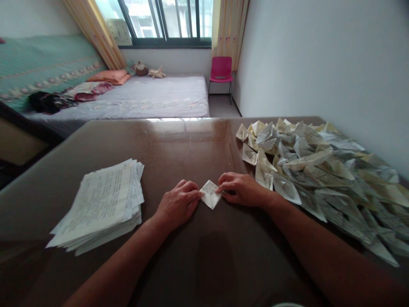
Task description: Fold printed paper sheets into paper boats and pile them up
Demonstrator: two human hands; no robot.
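Note:
A small diamond of folded paper [211,196] with printed or written lines lies at the middle of the brown table. My left hand [180,200] pinches its left corner between thumb and fingers. On the opposite side, my right hand [241,188] has its thumb and forefinger on the right corner. Both hands are closed at the paper's edges, with the other fingers curled. To the left of my left hand sits a stack of paper sheets [102,196] covered in writing. Beyond my right hand spreads a large heap of folded paper boats [313,166].
The glossy brown table [179,149] reaches toward a bed [166,94] under the window. A pink chair [221,69] stands by the right wall. Part of a dark-framed chair [22,136] shows at the left. A pale rim [287,305] peeks in at the bottom edge.

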